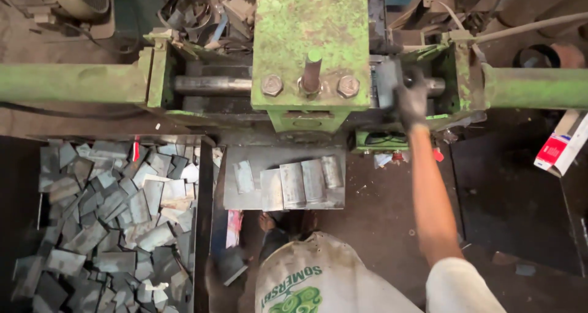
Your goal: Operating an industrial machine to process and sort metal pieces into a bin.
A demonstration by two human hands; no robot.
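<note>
- One gloved right hand [411, 103] reaches to one o'clock, fingers curled around a dark metal piece [387, 83] at the right side of the green press [309, 43].
- Five curved grey metal blanks [293, 184] lie in a row on the small tray [236, 199] at centre.
- Many flat grey offcuts [110, 221] fill the bin at eight o'clock.
- The left hand is out of view.
</note>
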